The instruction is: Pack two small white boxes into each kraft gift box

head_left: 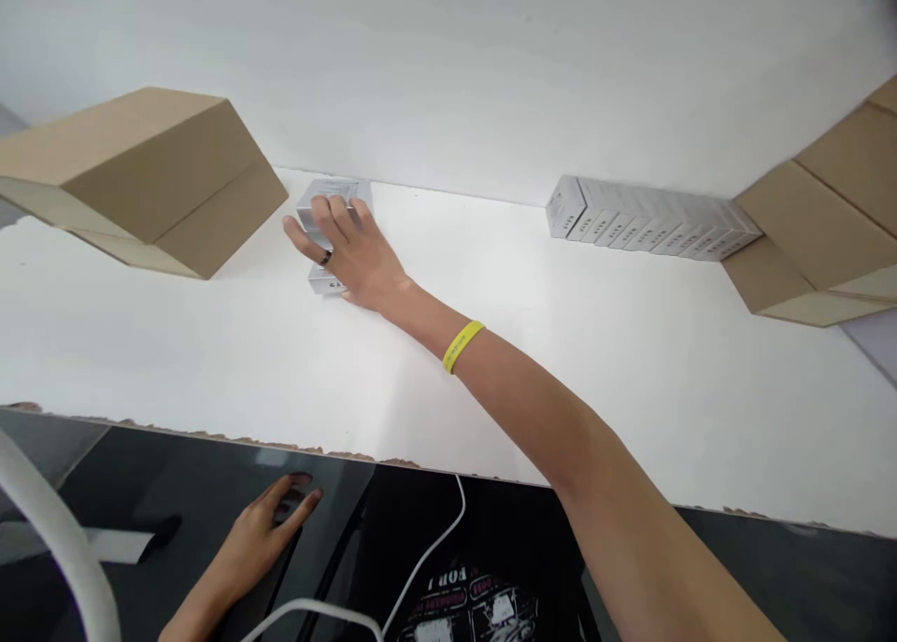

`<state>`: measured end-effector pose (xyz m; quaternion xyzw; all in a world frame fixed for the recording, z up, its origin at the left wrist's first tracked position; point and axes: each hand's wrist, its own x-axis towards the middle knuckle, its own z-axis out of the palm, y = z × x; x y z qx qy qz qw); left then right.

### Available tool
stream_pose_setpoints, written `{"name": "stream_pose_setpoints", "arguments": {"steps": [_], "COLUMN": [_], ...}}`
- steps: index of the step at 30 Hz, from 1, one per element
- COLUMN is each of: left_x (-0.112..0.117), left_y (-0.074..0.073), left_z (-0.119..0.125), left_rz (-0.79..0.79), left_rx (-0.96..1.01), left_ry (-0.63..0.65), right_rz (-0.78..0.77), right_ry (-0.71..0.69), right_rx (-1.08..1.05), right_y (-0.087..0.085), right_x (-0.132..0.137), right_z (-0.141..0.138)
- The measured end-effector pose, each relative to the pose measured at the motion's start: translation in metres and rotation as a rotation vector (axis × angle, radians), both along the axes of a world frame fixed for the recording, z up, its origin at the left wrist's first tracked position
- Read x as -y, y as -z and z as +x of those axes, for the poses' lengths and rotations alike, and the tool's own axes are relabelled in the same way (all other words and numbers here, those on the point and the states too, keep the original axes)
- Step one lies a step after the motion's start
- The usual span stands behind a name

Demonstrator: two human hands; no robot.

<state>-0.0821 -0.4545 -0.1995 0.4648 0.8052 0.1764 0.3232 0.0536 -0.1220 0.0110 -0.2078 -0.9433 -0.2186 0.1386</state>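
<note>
My right hand (pixel 361 259), with a dark ring and a yellow wristband (pixel 463 346), reaches across to the left over the white table. Its fingers bend around a small silver-grey box (pixel 319 214), and the thumb is mostly hidden. Below the palm shows the printed edge of a silver-grey box (pixel 323 281); whether this is a second box I cannot tell. Down by the lap, below the table edge, my left hand (pixel 263 530) holds nothing, its fingers loosely curved and apart.
A row of several silver-grey boxes (pixel 645 217) stands along the wall at the right, touching a brown carton (pixel 819 221). Another open carton (pixel 189 184) lies on its side at the left. White cables (pixel 427 553) hang below the table's chipped front edge (pixel 280 444).
</note>
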Motion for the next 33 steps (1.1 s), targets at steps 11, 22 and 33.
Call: {"name": "stream_pose_setpoints", "arguments": {"steps": [11, 22, 33], "left_x": [-0.002, 0.007, -0.112], "left_y": [-0.026, -0.020, -0.185], "left_z": [0.021, 0.024, 0.025], "left_rz": [-0.031, 0.061, 1.060], "left_rx": [0.022, 0.017, -0.406], "left_ry": [-0.001, 0.003, 0.311], "right_rz": [-0.749, -0.739, -0.821], "right_ry": [0.119, 0.219, 0.225], "right_rx": [-0.525, -0.661, -0.653], "right_y": [0.028, 0.058, 0.058], "right_x": [-0.069, -0.060, -0.054], "right_z": [0.051, 0.018, 0.037]}}
